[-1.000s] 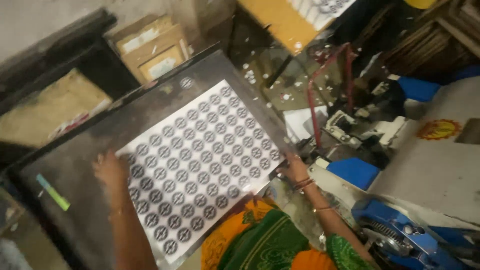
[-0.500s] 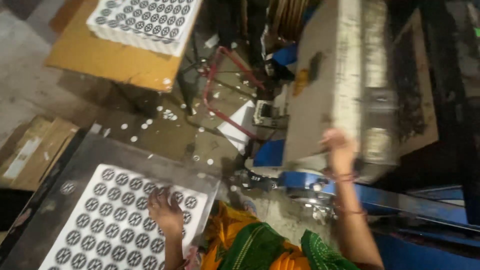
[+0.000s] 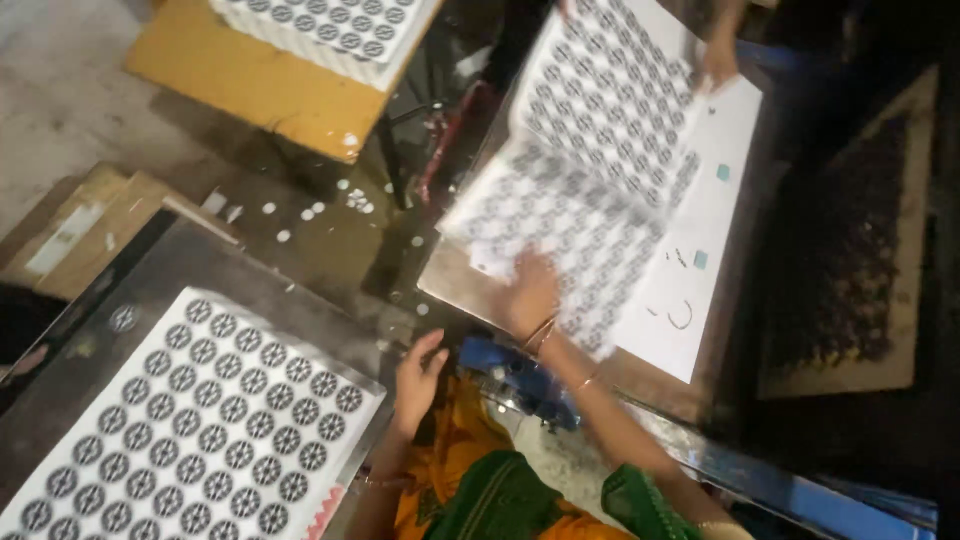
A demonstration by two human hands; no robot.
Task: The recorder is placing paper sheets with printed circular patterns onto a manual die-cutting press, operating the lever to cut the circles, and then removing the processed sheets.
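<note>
Right now my right hand (image 3: 530,292) grips the near edge of the printed sheet (image 3: 590,190), which hangs blurred over the white board (image 3: 700,250) of the press, while another person's hand (image 3: 717,62) holds its far edge. My left hand (image 3: 418,378) hovers open and empty beside the stack of sheets (image 3: 190,420); I judge it best to keep the sheet taut and level so it does not crease.
</note>
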